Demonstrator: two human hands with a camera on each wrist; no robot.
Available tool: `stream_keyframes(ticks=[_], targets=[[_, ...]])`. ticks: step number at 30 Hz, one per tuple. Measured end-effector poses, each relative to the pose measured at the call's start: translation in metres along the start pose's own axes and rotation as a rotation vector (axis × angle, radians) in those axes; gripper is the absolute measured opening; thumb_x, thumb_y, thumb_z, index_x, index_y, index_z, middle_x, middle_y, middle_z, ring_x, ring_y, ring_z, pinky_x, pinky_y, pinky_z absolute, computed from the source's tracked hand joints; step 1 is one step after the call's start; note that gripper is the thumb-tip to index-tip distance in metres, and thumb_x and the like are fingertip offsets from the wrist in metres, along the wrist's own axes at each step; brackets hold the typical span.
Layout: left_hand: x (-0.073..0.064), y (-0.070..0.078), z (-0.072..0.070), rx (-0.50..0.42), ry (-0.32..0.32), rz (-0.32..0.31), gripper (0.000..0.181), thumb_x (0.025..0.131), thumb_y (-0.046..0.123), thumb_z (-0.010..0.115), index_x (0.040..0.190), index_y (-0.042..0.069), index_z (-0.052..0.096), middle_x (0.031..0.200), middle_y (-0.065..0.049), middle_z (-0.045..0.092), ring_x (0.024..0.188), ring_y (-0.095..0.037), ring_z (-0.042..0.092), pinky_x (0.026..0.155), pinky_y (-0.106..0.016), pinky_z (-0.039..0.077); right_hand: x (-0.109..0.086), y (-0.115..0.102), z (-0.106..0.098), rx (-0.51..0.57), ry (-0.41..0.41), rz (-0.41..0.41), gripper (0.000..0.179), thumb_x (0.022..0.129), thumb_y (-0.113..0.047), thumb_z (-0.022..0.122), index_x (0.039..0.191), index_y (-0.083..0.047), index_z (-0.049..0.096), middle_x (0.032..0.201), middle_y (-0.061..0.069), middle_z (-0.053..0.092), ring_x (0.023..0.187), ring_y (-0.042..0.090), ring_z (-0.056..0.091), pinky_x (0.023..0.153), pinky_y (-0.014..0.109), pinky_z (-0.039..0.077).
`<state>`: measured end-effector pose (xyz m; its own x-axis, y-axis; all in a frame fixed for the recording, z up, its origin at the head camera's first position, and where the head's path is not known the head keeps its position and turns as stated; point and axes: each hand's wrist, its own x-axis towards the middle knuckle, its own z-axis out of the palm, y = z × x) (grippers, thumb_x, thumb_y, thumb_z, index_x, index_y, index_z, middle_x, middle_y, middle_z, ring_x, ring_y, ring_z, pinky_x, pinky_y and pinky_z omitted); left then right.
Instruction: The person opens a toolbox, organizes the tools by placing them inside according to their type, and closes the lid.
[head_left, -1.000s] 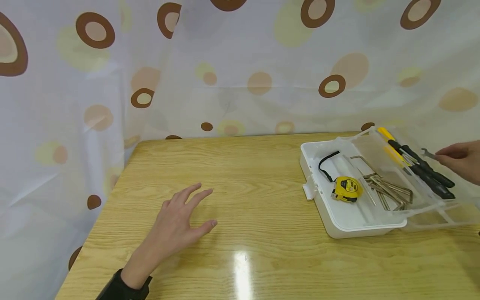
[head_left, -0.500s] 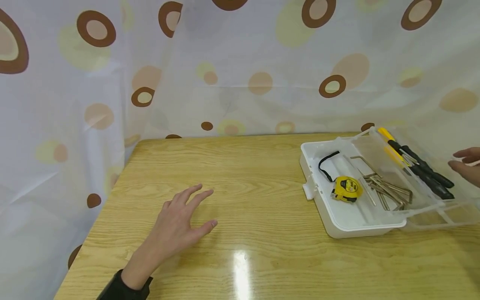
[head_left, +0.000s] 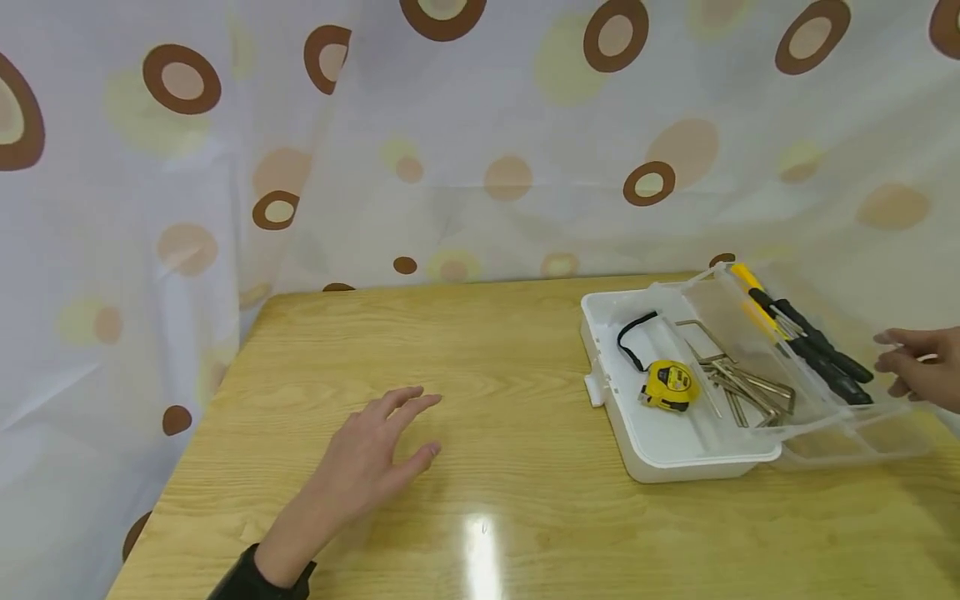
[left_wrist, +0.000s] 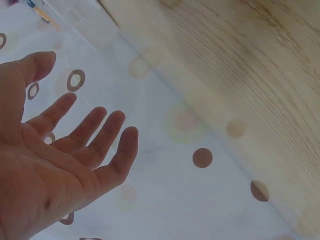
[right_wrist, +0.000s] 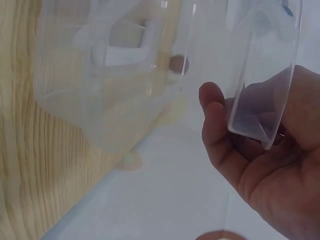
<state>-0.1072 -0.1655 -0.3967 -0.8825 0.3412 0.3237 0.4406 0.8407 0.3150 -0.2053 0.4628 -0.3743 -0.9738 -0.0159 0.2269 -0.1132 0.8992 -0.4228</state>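
My left hand [head_left: 363,458] hovers over the wooden table, fingers relaxed and holding nothing; the left wrist view also shows a bare palm [left_wrist: 55,170]. At the right edge, my right hand [head_left: 926,367] is beside the black-handled screwdrivers [head_left: 832,358], fingers bent. In the right wrist view a clear plastic corner [right_wrist: 260,120] partly covers that hand [right_wrist: 270,170], and a tiny glint shows in it; whether it holds anything is unclear. A white toolbox [head_left: 630,454] contains a yellow tape measure [head_left: 670,386] with a black strap. Several hex keys [head_left: 738,387] lie beside it.
The toolbox's translucent tray [head_left: 813,429] and lid [head_left: 888,437] extend to the right, with the screwdrivers lying across them. A spotted curtain [head_left: 465,217] hangs behind the table [head_left: 487,342]. A bright reflection falls near the table's front.
My right hand pinched a small wrench a second ago; it drew back right, then came lower, and the wrench is no longer clearly visible. The head view shifted slightly; my left hand barely moved.
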Motion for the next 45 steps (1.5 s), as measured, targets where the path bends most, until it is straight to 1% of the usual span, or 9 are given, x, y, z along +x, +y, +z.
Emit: stream_keyframes(ticks=[4,7,10,17,22,26,33,41,45], targets=[[0.000,0.000,0.000,0.008,0.009,0.012,0.054,0.092,0.035,0.077,0.141,0.022,0.060,0.141,-0.010,0.062,0.117,-0.032,0.067,0.084,-0.054,0.056,-0.003,-0.035,0.003,-0.105,-0.088,-0.116,0.040,0.104,-0.003,0.052,0.130,0.028,0.048,0.085,0.032,0.071,0.050,-0.004,0.054,0.049,0.023,0.047],[0.002,0.000,0.000,0.005,0.013,0.035,0.053,0.093,0.034,0.076,0.141,0.021,0.060,0.139,-0.008,0.063,0.117,-0.029,0.068,0.082,-0.051,0.057,-0.004,-0.065,0.011,-0.143,-0.122,-0.188,0.045,0.104,-0.012,0.057,0.130,0.024,0.052,0.076,0.013,0.075,0.052,-0.006,0.055,0.050,0.023,0.045],[0.005,0.002,0.001,-0.018,-0.001,0.061,0.051,0.094,0.033,0.074,0.141,0.021,0.060,0.138,-0.005,0.063,0.114,-0.026,0.068,0.082,-0.048,0.057,-0.010,-0.096,0.024,-0.077,-0.142,-0.218,0.049,0.102,-0.016,0.062,0.133,0.022,0.053,0.069,0.000,0.074,0.052,-0.005,0.058,0.048,0.024,0.043],[0.008,0.015,0.008,-0.152,-0.124,0.003,0.054,0.098,0.035,0.069,0.148,0.019,0.055,0.152,-0.009,0.053,0.125,-0.033,0.064,0.099,-0.059,0.052,-0.026,-0.153,0.046,0.058,-0.230,-0.177,0.049,0.101,-0.021,0.062,0.135,0.014,0.058,0.080,0.004,0.077,0.053,0.002,0.062,0.047,0.028,0.040],[0.008,0.025,0.014,-0.194,-0.208,-0.064,0.059,0.100,0.037,0.066,0.149,0.008,0.053,0.161,-0.017,0.041,0.141,-0.038,0.052,0.110,-0.055,0.047,-0.027,-0.158,0.050,0.061,-0.211,-0.125,0.044,0.101,-0.026,0.061,0.128,0.008,0.066,0.078,0.000,0.074,0.051,0.007,0.059,0.049,0.027,0.040],[0.011,0.031,0.020,-0.206,-0.244,-0.057,0.063,0.103,0.038,0.061,0.151,0.000,0.047,0.159,-0.021,0.043,0.142,-0.037,0.050,0.114,-0.051,0.044,-0.022,-0.151,0.045,0.066,-0.206,-0.097,0.041,0.101,-0.029,0.062,0.122,0.005,0.069,0.073,-0.003,0.070,0.047,0.010,0.052,0.049,0.028,0.036],[0.014,0.036,0.025,-0.217,-0.264,-0.048,0.068,0.105,0.040,0.057,0.154,-0.002,0.040,0.159,-0.020,0.041,0.144,-0.034,0.048,0.115,-0.049,0.043,-0.014,-0.149,0.037,0.031,-0.235,-0.058,0.045,0.100,-0.034,0.062,0.123,0.005,0.069,0.074,-0.006,0.070,0.051,0.011,0.053,0.054,0.027,0.038],[0.014,0.035,0.025,-0.227,-0.263,-0.034,0.069,0.105,0.041,0.056,0.155,-0.003,0.039,0.158,-0.020,0.040,0.143,-0.034,0.049,0.115,-0.048,0.043,-0.017,-0.181,0.032,0.065,-0.227,-0.053,0.045,0.098,-0.036,0.065,0.123,0.002,0.069,0.074,-0.005,0.069,0.052,0.011,0.052,0.058,0.026,0.038],[0.013,0.035,0.027,-0.259,-0.246,-0.055,0.068,0.105,0.039,0.057,0.157,0.000,0.037,0.155,-0.023,0.046,0.138,-0.032,0.055,0.112,-0.047,0.046,-0.013,-0.207,0.033,0.029,-0.224,-0.137,0.046,0.097,-0.031,0.066,0.124,0.007,0.068,0.072,-0.006,0.071,0.050,0.009,0.054,0.061,0.027,0.043]])
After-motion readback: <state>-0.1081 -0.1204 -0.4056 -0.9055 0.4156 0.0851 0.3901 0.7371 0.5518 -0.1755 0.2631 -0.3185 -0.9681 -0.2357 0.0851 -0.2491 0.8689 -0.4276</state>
